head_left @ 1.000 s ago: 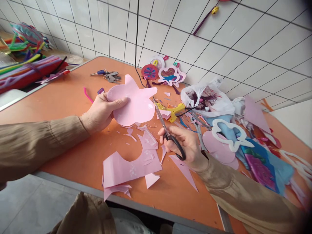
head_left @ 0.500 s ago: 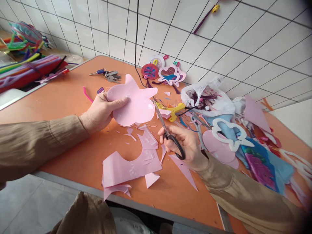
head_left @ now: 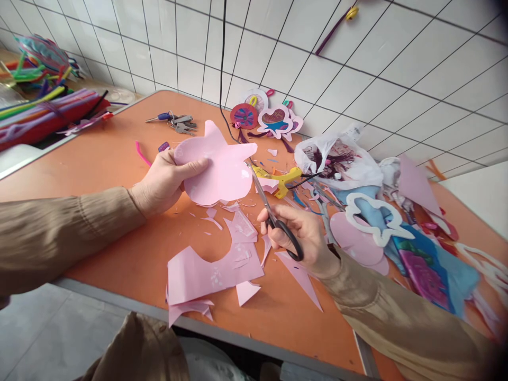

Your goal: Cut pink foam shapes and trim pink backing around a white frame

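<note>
The left grip (head_left: 161, 179) pinches the pink cutout (head_left: 218, 172) above the desk (head_left: 130, 238), its outline apparently mostly cut; the right grip (head_left: 305, 235) holds scissors (head_left: 262, 194) by its edge; offcuts (head_left: 214, 280) lie below; remaining trimming is unclear.

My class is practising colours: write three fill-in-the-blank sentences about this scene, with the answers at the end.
The left hand holds a cut-out shape coloured ____.
The right hand holds scissors with a handle coloured ____.
The keys lie on a tabletop coloured ____.
Missing words: pink; black; orange.
</note>
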Motion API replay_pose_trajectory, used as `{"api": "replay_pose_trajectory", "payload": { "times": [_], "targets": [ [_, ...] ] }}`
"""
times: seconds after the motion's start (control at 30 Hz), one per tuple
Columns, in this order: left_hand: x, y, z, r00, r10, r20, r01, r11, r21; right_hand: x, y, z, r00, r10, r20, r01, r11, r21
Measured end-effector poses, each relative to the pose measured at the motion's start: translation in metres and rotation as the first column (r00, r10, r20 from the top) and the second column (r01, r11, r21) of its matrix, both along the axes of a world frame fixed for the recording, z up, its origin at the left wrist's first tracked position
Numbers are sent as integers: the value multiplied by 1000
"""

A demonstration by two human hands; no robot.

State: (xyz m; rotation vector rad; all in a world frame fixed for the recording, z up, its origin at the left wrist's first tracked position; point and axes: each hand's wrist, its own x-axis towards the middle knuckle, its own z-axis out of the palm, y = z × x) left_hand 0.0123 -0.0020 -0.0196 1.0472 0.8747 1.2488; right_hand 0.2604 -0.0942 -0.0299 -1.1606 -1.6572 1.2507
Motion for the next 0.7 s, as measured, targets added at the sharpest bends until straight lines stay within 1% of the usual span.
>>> {"api": "replay_pose_trajectory", "payload": {
  "times": [0.3, 0.7],
  "targets": [
    [0, -1, -1, 1000, -5, -19, 5, 1000, 18, 1, 0, 0, 1000, -13, 16, 14, 999, -33],
    [-1, -1, 0, 999, 2, -44, -1, 1000, 28, -3, 0, 2, 1000, -24, -1, 24, 999, -30]
  ]
}}
